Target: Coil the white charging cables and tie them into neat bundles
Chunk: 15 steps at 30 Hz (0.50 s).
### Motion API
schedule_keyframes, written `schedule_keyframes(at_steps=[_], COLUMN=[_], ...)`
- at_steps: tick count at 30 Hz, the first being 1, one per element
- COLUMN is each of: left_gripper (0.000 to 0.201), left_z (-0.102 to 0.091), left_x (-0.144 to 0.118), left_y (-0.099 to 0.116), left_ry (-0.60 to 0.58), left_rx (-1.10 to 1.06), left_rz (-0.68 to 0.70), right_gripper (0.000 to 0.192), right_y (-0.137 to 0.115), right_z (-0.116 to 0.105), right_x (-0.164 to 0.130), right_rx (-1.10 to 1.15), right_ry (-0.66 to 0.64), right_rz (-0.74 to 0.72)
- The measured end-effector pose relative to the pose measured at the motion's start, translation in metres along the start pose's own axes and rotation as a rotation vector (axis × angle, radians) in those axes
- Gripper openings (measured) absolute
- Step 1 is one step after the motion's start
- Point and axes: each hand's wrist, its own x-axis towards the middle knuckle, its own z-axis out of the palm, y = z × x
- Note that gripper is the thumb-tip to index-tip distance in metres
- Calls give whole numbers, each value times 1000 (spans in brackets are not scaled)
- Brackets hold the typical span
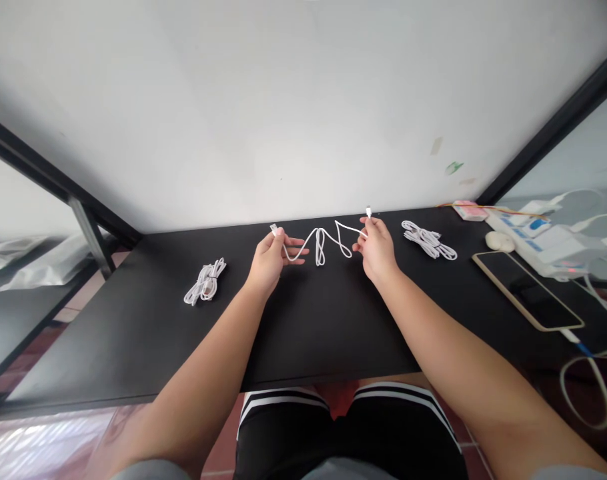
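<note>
The person's left hand (273,257) and right hand (376,245) each grasp one end of a white cable (320,248), which runs between them over the black tabletop (333,320). The left hand pinches just behind a plug (274,229) with the thumb against the forefinger side, the other fingers spread loosely toward the middle; this light hold seems enough for so thin a cord. The right hand pinches behind the connector (368,211) at the other end, which points upward, and a strand passes by its fingers. Because the hands stand apart, both plugs are exposed above the fingers, while the cord between them dips and bends with slack; its middle is gathered into a narrow looped bundle, probably what shortens the span. A coiled cable (205,283) lies left of the left hand, and another coil (429,241) lies right of the right hand, each folded compactly and apart from the held one. Farther right, a phone (527,290) rests near a power strip (521,237), apparently for charging, since a lead enters its near end.
</note>
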Motion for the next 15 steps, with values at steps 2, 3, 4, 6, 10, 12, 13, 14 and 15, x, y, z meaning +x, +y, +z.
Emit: schedule_keyframes(at_steps=[2, 3, 4, 6, 10, 12, 13, 14, 15], left_gripper=[39, 38, 36, 32, 33, 37, 39, 41, 43], left_z=[-3, -6, -10, -22, -51, -60, -62, -62, -60], left_x=[3, 5, 8, 14, 23, 24, 24, 24, 23], left_y=[1, 2, 4, 10, 27, 32, 34, 34, 34], left_ry=[96, 163, 239, 425, 656, 665, 652, 626, 589], left_rx=[0, -12, -32, -84, -231, -278, -292, -297, -294], left_rz=[48, 89, 137, 235, 243, 193, 159, 127, 101], right_gripper=[21, 22, 22, 20, 17, 16, 15, 16, 17], right_y=[0, 0, -1, -3, -13, -17, -19, -20, -21], right_z=[-2, -3, -5, -10, -26, -33, -36, -37, -37], right_x=[3, 5, 8, 15, 33, 40, 42, 43, 43], right_rx=[-36, -51, -57, -25, 151, 203, 219, 224, 217], right_ry=[8, 19, 40, 106, 216, 212, 201, 180, 149], right_rz=[-71, -107, -134, -138, -32, 20, 39, 51, 53])
